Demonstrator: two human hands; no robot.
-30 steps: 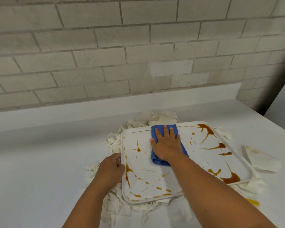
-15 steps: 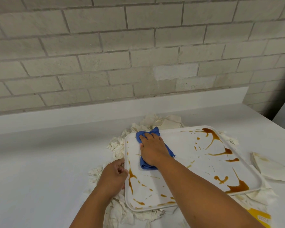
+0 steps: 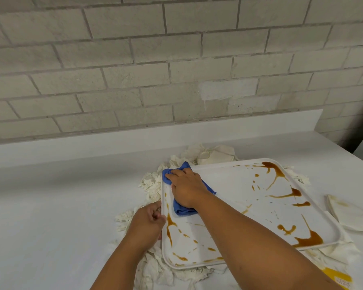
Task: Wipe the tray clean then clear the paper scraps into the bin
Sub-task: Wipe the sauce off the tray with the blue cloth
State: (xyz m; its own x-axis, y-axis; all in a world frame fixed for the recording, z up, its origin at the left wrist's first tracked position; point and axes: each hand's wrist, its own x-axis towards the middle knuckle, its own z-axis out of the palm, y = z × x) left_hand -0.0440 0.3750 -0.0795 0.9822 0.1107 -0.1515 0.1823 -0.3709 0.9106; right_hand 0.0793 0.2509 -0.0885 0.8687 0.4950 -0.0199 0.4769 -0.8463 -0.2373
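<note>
A white tray (image 3: 235,185) streaked with brown sauce lies on a heap of torn white paper scraps (image 3: 153,185). My right hand (image 3: 187,190) presses a blue cloth (image 3: 183,209) flat against the tray's far left corner, fingers spread over it. The tray's left rim is gripped by my left hand (image 3: 148,221), thumb on top. Sauce streaks remain along the left edge, the near edge and the right side. The bin is not in view.
A white counter (image 3: 50,216) runs to a raised back ledge under a grey brick wall. A stained folded napkin (image 3: 350,214) lies right of the tray. A yellow packet (image 3: 337,277) shows at the bottom right. More scraps (image 3: 210,152) pile behind the tray.
My right hand has slid the blue cloth from the tray's far middle leftward into the far left corner. The left hand keeps its hold on the rim.
</note>
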